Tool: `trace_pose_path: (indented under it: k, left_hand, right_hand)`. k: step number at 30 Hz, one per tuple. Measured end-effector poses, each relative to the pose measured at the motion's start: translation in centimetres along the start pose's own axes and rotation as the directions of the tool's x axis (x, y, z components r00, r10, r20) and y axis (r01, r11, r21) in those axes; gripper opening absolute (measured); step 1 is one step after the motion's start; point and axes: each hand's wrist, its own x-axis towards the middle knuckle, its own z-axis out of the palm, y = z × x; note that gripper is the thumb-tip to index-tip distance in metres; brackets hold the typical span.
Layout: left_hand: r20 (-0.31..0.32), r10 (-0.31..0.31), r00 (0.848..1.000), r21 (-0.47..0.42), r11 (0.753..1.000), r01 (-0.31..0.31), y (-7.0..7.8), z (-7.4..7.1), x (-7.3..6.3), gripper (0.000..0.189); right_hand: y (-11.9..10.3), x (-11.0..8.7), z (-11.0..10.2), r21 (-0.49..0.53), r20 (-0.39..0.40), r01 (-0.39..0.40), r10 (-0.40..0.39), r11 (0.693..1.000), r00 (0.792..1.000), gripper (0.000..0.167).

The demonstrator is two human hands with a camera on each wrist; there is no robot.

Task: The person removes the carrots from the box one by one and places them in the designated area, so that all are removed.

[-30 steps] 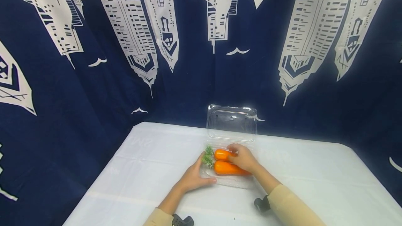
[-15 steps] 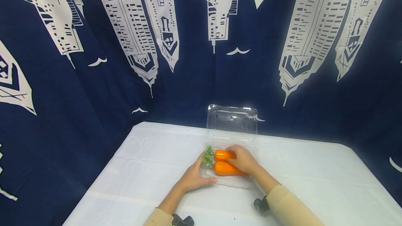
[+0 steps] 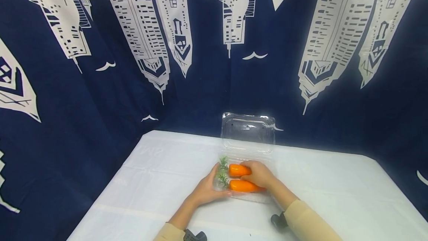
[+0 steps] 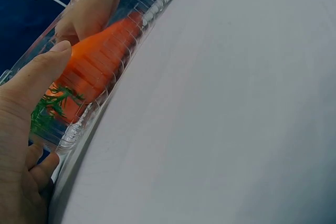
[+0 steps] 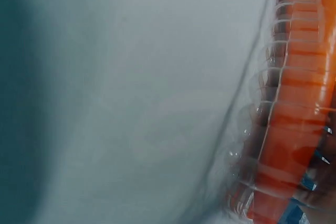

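A clear plastic clamshell container lies on the table with its lid raised at the back. Two orange carrots with green fronds, a far carrot and a near carrot, lie side by side in its base with a gap between them. My left hand grips the container's left end, thumb along the near side. From above, my right hand holds the far carrot's right part, which it covers. In the right wrist view, a carrot shows through the ribbed wall; the hand is mostly out of sight.
The container stands on a white-covered table. Behind it hangs a dark blue cloth printed with white buildings and birds. Dark devices are strapped at both wrists, below tan sleeves.
Both carrots have shifted towards me, and a gap has opened between them. My right hand has moved slightly nearer with the far carrot. My left hand has stayed on the container's end.
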Motion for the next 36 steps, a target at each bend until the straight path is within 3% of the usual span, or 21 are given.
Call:
trace_pose_path:
  k: [15,36]
  left_hand:
    - [0.002,-0.012,1.0,0.001,1.0,0.012,0.0,0.1,-0.1,0.118]
    - [0.005,-0.02,1.0,0.011,1.0,0.02,0.2,-0.2,0.0,0.118]
  right_hand:
    - [0.2,-0.1,-0.6,0.083,-0.027,-0.017,0.019,0.996,0.999,0.049]
    - [-0.8,-0.7,-2.4,0.15,-0.085,-0.041,0.054,0.988,0.995,0.044]
